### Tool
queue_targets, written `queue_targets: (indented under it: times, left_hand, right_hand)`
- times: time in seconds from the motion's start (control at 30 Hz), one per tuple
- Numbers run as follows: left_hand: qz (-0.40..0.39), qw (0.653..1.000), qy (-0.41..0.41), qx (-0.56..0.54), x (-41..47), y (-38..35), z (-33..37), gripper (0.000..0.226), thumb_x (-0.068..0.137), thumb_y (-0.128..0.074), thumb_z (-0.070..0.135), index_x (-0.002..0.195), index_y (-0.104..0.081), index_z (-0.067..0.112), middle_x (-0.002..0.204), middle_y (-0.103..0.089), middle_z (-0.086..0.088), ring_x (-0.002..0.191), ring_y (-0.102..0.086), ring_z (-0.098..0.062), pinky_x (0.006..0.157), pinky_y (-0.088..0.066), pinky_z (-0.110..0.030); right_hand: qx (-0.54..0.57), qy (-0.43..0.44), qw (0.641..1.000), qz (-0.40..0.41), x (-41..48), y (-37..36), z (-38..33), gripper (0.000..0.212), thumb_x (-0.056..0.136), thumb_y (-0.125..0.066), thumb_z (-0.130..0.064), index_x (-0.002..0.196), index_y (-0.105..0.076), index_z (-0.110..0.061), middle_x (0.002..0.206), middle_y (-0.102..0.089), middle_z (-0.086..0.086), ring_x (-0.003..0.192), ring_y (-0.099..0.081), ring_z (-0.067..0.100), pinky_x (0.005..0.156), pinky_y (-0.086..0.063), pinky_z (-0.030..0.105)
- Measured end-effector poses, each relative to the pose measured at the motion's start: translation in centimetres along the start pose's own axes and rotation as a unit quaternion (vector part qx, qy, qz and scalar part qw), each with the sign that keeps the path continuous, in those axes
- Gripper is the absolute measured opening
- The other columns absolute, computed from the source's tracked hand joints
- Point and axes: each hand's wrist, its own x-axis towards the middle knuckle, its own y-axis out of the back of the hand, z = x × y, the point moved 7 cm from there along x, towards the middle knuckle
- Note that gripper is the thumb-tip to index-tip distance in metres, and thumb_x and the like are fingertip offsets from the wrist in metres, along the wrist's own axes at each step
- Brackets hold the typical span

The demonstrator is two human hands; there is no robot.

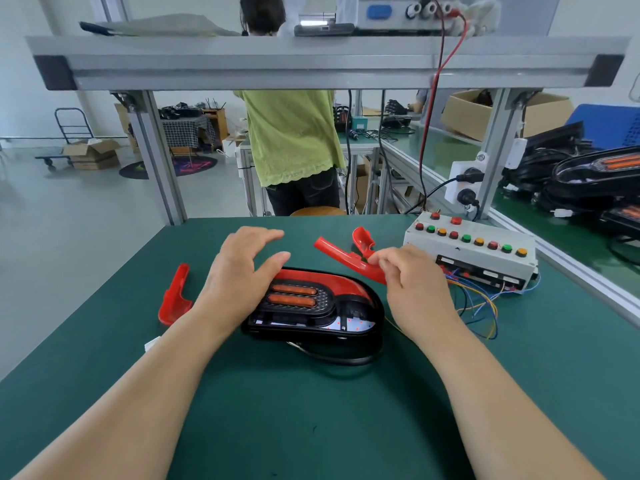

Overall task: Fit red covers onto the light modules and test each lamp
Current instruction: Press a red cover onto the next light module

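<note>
Your green bench mat [311, 410] carries the black light module [311, 306] at its centre, with the button test box [471, 258] to its right. You look to be mid-fitting. Your left hand [239, 275] is spread over the module's left end, and your right hand [412, 282] pinches a red cover [343, 256] just beyond the module. Next, I judge, line that cover up over the module's uncovered part and press it home.

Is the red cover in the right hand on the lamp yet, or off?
Off. The right hand pinches the red cover beyond the light module, whose white board lies bare.
</note>
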Motion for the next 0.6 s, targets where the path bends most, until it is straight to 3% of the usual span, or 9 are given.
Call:
queue_targets:
  times: [0.07,0.2,0.37,0.5,0.6]
  left_hand:
    - [-0.007,0.997,-0.078,-0.019,-0.4,0.2,1.8,0.032,0.092,-0.067,0.026,0.124,-0.066,0.025,0.122,-0.059,0.013,0.122,-0.048,-0.006,0.108,-0.036,-0.027]
    - [-0.064,0.988,-0.128,-0.056,-0.8,-0.3,3.7,0.038,0.089,-0.071,0.023,0.127,-0.065,0.025,0.123,-0.061,0.014,0.125,-0.05,-0.002,0.11,-0.033,-0.018]
    - [-0.045,0.982,-0.171,-0.068,-1.2,-0.1,5.6,0.035,0.081,-0.077,0.004,0.115,-0.072,0.012,0.108,-0.067,0.004,0.108,-0.061,-0.007,0.1,-0.043,-0.02]
    - [-0.033,0.976,-0.211,-0.035,-1.3,0.1,6.4,0.027,0.082,-0.075,-0.002,0.108,-0.075,0.007,0.099,-0.066,0.0,0.094,-0.064,-0.015,0.09,-0.05,-0.027]
    - [-0.03,0.971,-0.237,-0.014,-1.4,0.2,6.7,0.024,0.085,-0.073,0.0,0.107,-0.075,0.006,0.099,-0.067,0.0,0.094,-0.065,-0.016,0.09,-0.05,-0.028]
  right_hand:
    - [0.005,0.02,1.0,-0.003,-0.2,0.1,-0.6,0.026,0.103,-0.049,-0.011,0.105,-0.074,-0.016,0.098,-0.062,0.005,0.1,-0.055,0.026,0.09,-0.041,0.044]
    - [0.019,0.047,0.999,-0.018,-0.5,-0.1,-1.6,0.025,0.102,-0.049,-0.009,0.102,-0.074,-0.013,0.094,-0.059,0.001,0.099,-0.055,0.025,0.09,-0.041,0.042]
    - [0.053,0.065,0.996,-0.021,-0.8,-0.2,-2.4,0.023,0.101,-0.05,-0.006,0.098,-0.073,-0.011,0.089,-0.056,-0.003,0.095,-0.053,0.021,0.084,-0.037,0.029]
    - [0.079,0.065,0.995,-0.01,-0.8,0.0,-2.6,0.021,0.1,-0.053,-0.006,0.099,-0.073,-0.012,0.084,-0.052,-0.017,0.092,-0.051,0.012,0.08,-0.033,0.014]
    - [0.099,0.037,0.994,-0.017,-0.6,0.1,-2.2,0.02,0.101,-0.053,-0.01,0.101,-0.073,-0.013,0.09,-0.058,-0.014,0.096,-0.055,0.012,0.082,-0.034,0.016]
